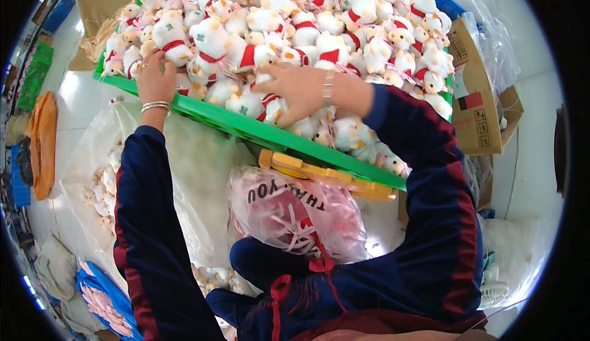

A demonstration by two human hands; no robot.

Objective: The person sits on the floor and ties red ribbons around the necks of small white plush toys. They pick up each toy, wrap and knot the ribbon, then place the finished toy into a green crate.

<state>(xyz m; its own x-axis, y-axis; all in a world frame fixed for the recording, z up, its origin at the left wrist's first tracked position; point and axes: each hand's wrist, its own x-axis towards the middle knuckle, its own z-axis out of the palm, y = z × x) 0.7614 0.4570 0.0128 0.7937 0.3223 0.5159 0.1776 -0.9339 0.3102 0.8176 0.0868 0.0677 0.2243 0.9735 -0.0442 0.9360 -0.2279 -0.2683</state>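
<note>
A green tray (239, 133) is heaped with small white plush toys (264, 19) that have red bands and pink ribbons. At the tray's front left, my left hand (156, 83) rests on the toys, fingers bent and slightly apart, with no toy visibly gripped. My right hand (300, 92) lies over the toys near the middle of the front rim. Its fingers are spread and pointing left, and the toys directly beneath the palm are hidden.
Below the rim hang a yellow plastic piece (332, 178) and a clear bag of pink ribbon strips (295, 215). Left of them lies a large clear bag (190, 181) with more toys. A cardboard box (476, 104) stands to the right, a blue bag of pink pieces (107, 301) at lower left.
</note>
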